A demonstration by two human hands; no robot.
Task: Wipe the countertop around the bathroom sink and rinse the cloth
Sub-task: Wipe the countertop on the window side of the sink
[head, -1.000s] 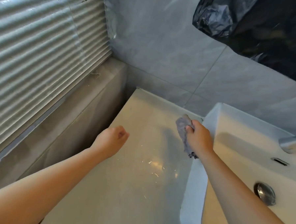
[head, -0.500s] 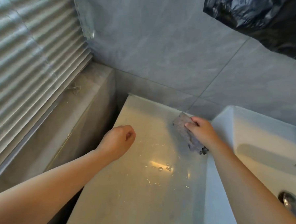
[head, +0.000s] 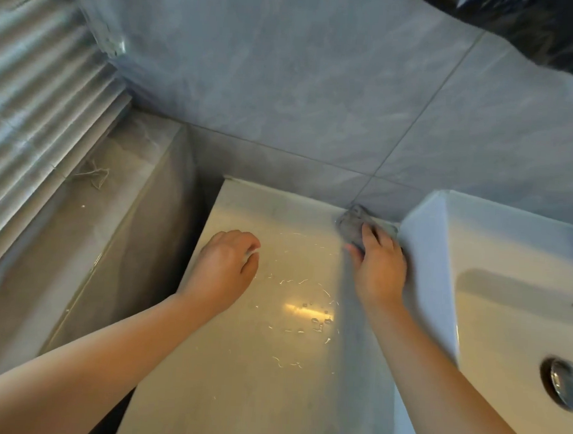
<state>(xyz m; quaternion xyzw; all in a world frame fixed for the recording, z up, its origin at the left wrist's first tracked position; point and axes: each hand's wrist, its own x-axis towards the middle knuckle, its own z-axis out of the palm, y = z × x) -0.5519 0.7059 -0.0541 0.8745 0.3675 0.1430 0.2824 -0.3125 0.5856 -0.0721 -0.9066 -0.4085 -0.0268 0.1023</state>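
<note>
Your right hand (head: 380,271) has carried the cloth (head: 354,225) farther back over the last second. It now sits in the far corner where the countertop (head: 236,380) meets the wall tile (head: 284,100) and the left side of the sink (head: 422,250). A second ago the cloth was bunched up and lifted beside the sink rim; now it is flat under your fingers, pressed to the surface, with its far edge touching the wall.

Your left hand (head: 224,270) has stayed a loose fist holding nothing, hovering at the countertop's left edge; contact is unclear.

Judgement: this is the wiping step, working the back corner. The rinse is not yet begun.

Surface: pale, glossy stone, with a bright glare patch in the middle. Fine light streaks and a few droplets ring the glare, near of the cloth, so that stretch likely still wants a pass.

Room: 1 grey ledge (head: 88,239) left of the countertop, lower, with a bit of loose thread by the window blind (head: 35,104). Drain plug (head: 565,382) shows in the basin at right. Dark plastic bag (head: 554,28) hangs at the far right.
</note>
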